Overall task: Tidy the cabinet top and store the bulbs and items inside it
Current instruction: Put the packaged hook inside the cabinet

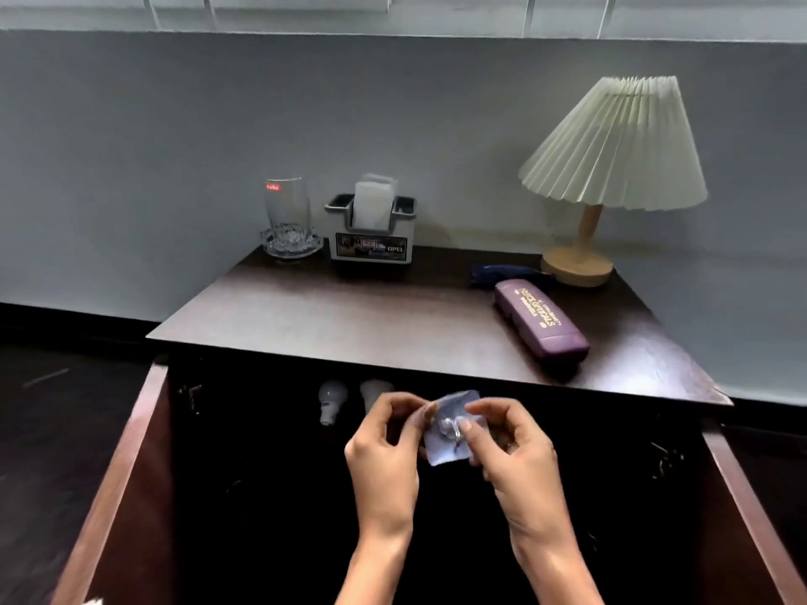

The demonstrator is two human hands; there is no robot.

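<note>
Both hands are working near the camera in front of the open cabinet: left hand (pixel 384 447) is pinching the left edge of a small clear plastic packet (pixel 452 430), right hand (pixel 511 447) is gripping its right side, thumb pressing on something shiny inside, contents too blurred to tell. The packet is hanging in the air between the fingers, just below the desk (pixel 371 316) front edge. Both cabinet doors are swinging open, left door (pixel 126 465) and right door (pixel 751 513). Two white bulbs (pixel 332 401) are lying inside the dark cabinet, just left of the left hand, one partly hidden behind it. Farther, on the desk right side, a purple case (pixel 541 320) is lying, a dark blue item (pixel 502 272) behind it, then a lamp (pixel 611 168). Far left: a glass (pixel 286 207) standing in a glass dish (pixel 291 246), a tissue holder (pixel 371 238) just right of it.
</note>
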